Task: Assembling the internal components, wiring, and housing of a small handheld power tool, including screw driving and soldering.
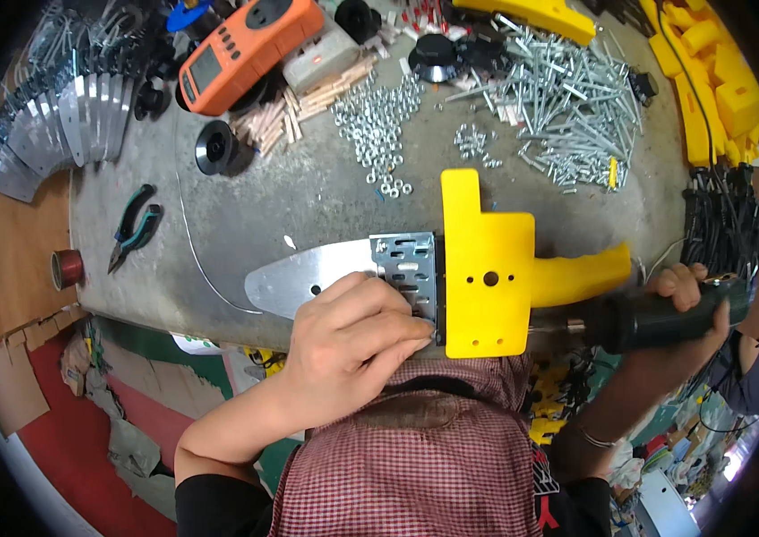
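I'm pinning the plate [308,282] w/ left hand [352,336], fingers flat; right hand [697,309] is gripping the driver [657,320]. Bit could be slipping toward my fingertips if the yellow part [487,268] shifts.

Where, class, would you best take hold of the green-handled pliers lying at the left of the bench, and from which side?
Probably by the two green handles, coming from above. The pliers lie flat on the grey bench with bare surface around them, handles toward the far side and slightly spread, the narrow metal jaws pointing at the near edge. The handles are the thicker, padded part, so fingers can close around both.
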Demonstrator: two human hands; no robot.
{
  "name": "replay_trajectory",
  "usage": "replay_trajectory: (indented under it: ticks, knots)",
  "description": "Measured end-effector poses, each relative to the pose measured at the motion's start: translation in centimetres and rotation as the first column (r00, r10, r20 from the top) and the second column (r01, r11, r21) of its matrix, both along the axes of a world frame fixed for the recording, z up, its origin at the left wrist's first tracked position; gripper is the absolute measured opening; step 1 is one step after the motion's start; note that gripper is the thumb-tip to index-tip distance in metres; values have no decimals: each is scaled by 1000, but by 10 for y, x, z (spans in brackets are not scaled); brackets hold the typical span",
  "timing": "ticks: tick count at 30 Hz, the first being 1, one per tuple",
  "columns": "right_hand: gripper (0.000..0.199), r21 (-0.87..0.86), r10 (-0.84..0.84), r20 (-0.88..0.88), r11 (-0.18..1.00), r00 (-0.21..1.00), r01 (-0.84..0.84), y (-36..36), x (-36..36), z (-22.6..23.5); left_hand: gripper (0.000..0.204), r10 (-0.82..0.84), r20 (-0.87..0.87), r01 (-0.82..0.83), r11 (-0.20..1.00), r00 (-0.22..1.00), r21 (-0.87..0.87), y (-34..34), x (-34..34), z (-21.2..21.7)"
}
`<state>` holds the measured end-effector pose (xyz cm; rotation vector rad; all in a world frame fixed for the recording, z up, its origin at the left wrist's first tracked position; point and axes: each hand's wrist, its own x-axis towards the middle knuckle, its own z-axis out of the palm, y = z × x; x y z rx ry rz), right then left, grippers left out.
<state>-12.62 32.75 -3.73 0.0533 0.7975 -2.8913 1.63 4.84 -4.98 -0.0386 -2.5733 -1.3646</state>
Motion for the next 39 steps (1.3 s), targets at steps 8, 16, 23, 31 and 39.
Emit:
replay_trajectory:
  ticks: [8, 16, 23, 31, 39]
  knots:
    - [48, 901, 45, -385, -200, 922, 386, 259, -150, 73, 71, -1, 14, 7, 913, 1000, -407, -22, 11, 5]
    - [43, 623, 305, -545, -475, 781, 621, 122, -76, 57, 62, -141, -60, 90, 851, 988, -517, -35, 7, 22]
    - [12, 908, 819, -123, -135, 561, 396, -64, 11, 66, 47, -59, 332, 98, 990, 941, -99, -78, 2, 61]
    - [10, 755, 865, -423, 174, 268, 632, -144, -62, 52, 86, -36, 102, 77, 894, 994, -441, -53, 24, 12]
    - [16, 355, 920, -388, 95, 54, 930, -216, -160, 16, 80, -35, -34, 18, 909, 999, -416, -55, 27, -8]
